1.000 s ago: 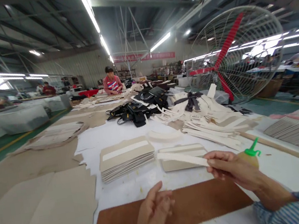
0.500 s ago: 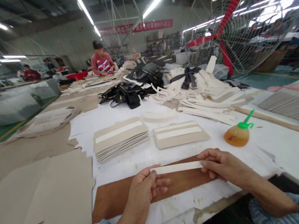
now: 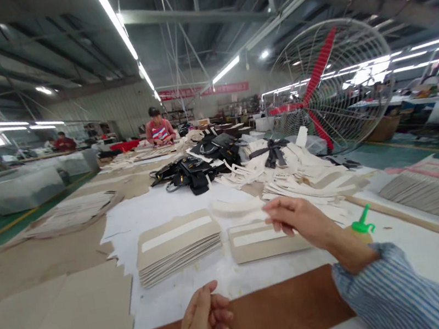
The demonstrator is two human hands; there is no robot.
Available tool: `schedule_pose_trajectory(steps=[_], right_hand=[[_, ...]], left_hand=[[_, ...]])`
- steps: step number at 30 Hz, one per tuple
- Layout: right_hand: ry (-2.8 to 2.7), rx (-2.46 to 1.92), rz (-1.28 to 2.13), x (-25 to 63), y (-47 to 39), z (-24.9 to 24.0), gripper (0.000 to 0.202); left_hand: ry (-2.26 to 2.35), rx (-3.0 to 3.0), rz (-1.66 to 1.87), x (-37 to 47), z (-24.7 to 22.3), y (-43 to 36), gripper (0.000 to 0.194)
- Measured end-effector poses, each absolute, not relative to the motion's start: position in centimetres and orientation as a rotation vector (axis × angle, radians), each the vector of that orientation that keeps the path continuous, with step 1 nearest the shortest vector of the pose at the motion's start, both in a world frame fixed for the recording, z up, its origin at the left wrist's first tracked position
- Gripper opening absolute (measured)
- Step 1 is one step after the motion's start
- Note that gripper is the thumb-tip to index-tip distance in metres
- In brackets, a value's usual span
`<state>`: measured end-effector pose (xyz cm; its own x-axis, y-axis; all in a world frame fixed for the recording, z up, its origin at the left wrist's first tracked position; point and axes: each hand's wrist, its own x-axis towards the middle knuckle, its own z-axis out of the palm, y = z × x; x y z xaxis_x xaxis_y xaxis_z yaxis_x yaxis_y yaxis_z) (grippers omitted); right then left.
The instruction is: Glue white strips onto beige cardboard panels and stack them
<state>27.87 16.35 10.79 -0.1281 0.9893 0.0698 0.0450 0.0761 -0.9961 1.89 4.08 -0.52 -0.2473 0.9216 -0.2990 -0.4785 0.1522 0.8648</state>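
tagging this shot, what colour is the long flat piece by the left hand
The long flat piece is brown, clearest in the head view.

High beyond the right hand [image 3: 297,222], white tube lamps [image 3: 113,20] glare under a rather dim roof [image 3: 39,56], and the view's edges look stretched.

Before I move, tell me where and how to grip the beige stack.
Probably pinch the beige stack by its near long edge, from the near side: it lies flat, layers facing this way, and another panel sits close to its right end.
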Motion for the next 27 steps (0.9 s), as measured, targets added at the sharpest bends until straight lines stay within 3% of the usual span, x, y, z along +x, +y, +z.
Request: schedule_pose_trajectory(steps=[6, 11, 16, 27], right_hand=[[-1.267, -1.149, 1.189, 25.6, 20.5, 9.7, 0.035], [-1.625, -1.135, 1.391, 24.2, 16.6, 6.8, 0.034], [-2.013, -1.078, 1.515, 23.7, 14.5, 7.4, 0.023], [-2.439, -1.042, 1.086, 20.3, 16.3, 9.7, 0.031]], left_hand=[[1.182, 0.663, 1.373, 1.4, -1.4, 4.3, 0.06], [1.203, 0.743, 1.318, 1.7, -2.0, 4.7, 0.062], [1.186, 0.768, 1.313, 2.1, -1.8, 4.6, 0.064], [1.166, 0.73, 1.34, 3.1, -0.4, 4.3, 0.085]])
